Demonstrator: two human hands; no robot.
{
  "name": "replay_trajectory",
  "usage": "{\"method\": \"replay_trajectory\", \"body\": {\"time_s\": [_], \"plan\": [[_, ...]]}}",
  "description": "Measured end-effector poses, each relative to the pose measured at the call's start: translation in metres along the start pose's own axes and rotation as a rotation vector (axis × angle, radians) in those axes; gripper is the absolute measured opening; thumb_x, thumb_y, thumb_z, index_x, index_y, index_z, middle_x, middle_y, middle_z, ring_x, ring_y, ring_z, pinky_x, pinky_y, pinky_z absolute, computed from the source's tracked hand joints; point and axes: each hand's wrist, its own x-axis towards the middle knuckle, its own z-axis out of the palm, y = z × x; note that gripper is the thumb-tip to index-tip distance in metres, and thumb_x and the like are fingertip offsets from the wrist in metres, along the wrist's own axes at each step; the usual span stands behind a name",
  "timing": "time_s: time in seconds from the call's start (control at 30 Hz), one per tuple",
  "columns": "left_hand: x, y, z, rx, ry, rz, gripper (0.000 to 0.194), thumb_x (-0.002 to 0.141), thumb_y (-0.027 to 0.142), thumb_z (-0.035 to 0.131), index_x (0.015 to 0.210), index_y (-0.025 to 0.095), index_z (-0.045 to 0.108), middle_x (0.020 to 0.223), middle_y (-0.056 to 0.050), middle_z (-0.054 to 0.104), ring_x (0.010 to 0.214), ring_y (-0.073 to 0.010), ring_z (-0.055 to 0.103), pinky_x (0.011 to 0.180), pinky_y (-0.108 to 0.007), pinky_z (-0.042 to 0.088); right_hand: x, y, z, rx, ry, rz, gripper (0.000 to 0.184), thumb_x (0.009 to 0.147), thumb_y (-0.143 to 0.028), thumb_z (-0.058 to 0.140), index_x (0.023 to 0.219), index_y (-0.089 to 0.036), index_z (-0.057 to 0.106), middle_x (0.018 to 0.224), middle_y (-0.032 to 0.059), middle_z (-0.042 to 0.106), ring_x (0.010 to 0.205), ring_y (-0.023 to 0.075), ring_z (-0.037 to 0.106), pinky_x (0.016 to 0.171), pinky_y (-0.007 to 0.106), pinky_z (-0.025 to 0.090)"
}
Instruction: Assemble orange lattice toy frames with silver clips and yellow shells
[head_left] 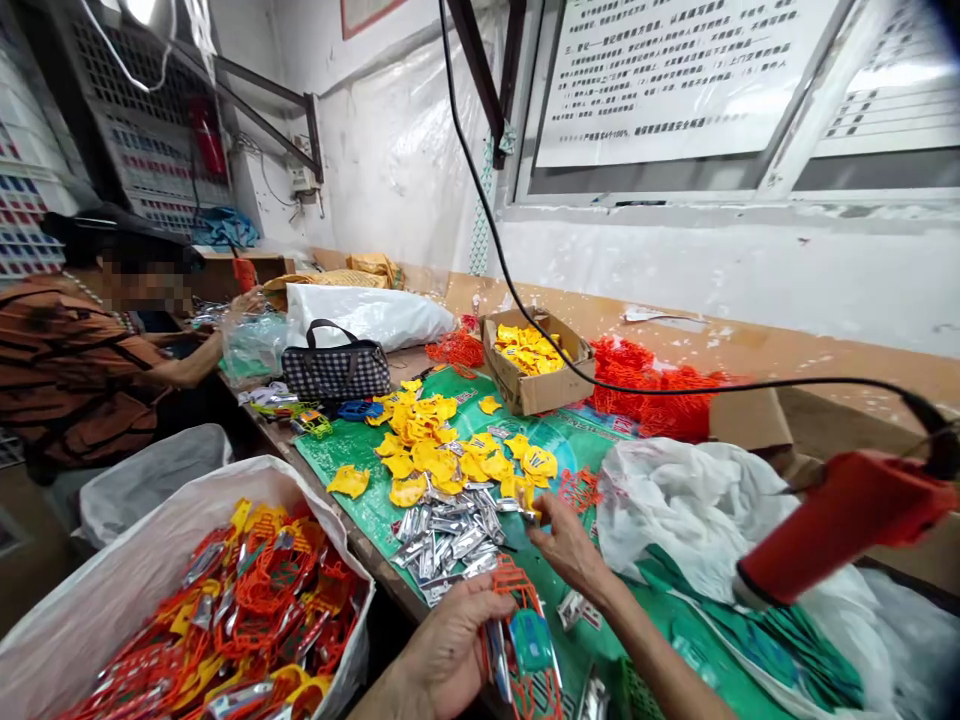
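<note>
My left hand [448,645] is closed around a toy car assembly [525,640]: an orange plastic frame with a teal body and a silver part. My right hand [566,545] reaches forward to the edge of a heap of silver plastic parts [450,540]; its fingers pinch one small silver piece. Yellow plastic pieces [435,450] lie scattered behind the heap on a green mat [345,460]. A red heat gun [847,520] with a black cord hangs at the right.
A white bag [135,580] at lower left holds several assembled orange and yellow toys. A cardboard box [536,385] holds yellow pieces, with orange frames [652,390] beside it. A checked handbag [335,370] stands behind. Another person [82,360] sits at left. White plastic sheeting [690,500] lies right.
</note>
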Motion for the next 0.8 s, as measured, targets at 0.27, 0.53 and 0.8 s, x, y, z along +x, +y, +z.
{"method": "replay_trajectory", "body": {"time_s": [0.27,0.53,0.8], "plan": [[0.009,-0.005,-0.001,0.043,-0.002,-0.037,0.027,0.068,0.015,0.072,0.094,0.009,0.075,0.080,-0.012,0.076,0.070,-0.0216,0.070,0.069,-0.031,0.054,-0.018,-0.005,-0.002,0.145,-0.047,0.074,0.016,0.073,-0.024,0.062,0.070,-0.020,0.047,0.061,-0.0080,0.045,0.058,0.0095,0.040,0.054,0.022,0.028],[0.007,-0.002,0.005,0.042,-0.034,-0.026,0.026,0.069,0.011,0.067,0.093,0.008,0.075,0.081,-0.013,0.076,0.070,-0.0203,0.069,0.070,-0.030,0.053,-0.023,0.006,-0.006,0.263,-0.095,0.126,0.033,0.073,-0.038,0.064,0.062,-0.021,0.038,0.057,-0.0086,0.032,0.055,0.0092,0.030,0.051,0.024,0.022],[0.006,0.006,0.014,0.150,-0.018,0.011,0.027,0.071,0.016,0.074,0.098,0.011,0.075,0.090,-0.010,0.076,0.073,-0.0160,0.067,0.071,-0.025,0.050,-0.049,-0.019,-0.053,0.408,-0.182,0.234,0.037,0.083,-0.055,0.054,0.070,-0.023,0.039,0.055,-0.0088,0.035,0.047,0.0085,0.035,0.043,0.021,0.027]]}}
